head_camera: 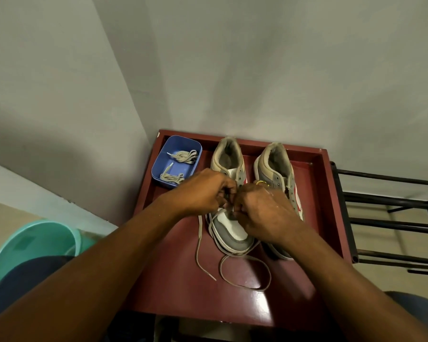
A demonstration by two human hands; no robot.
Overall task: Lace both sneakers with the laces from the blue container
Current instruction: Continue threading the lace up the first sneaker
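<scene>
two sneakers lie side by side on a red table (pixel 183 292), long axes running away from the viewer, toes near, heels toward the wall. left hand (pixel 203 191) and right hand (pixel 262 211) meet over the first sneaker (pixel 232 234), fingers curled, pinching its lace (pixel 197 245), whose ends trail toward the near edge. the second sneaker (pixel 277 164) lies just right. the blue container (pixel 158 166), far left, holds spare laces (pixel 185 156).

Free room lies on the near part of the red table (pixel 173 280), crossed only by a loose lace (pixel 197 250). Farther, the left sneaker (pixel 232 233), the right sneaker (pixel 279 164), the blue container (pixel 158 166) and the wall (pixel 257 82) just behind block the way.
</scene>
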